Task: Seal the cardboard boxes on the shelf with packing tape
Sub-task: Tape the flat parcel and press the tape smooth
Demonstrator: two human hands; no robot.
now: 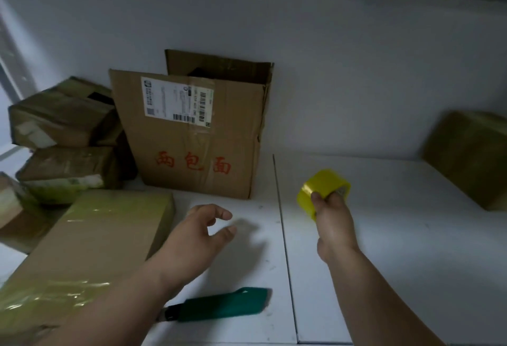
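Note:
My right hand grips a roll of yellow packing tape and holds it above the white shelf. My left hand hovers over the shelf with relaxed, slightly curled fingers and holds nothing. Behind it stands a tall cardboard box with red characters, a shipping label and its top flaps open. A long flat box wrapped in tape lies at the left, beside my left forearm.
A green utility knife lies on the shelf near the front edge. Several taped parcels are stacked at the far left. Another brown box sits at the right against the white back wall.

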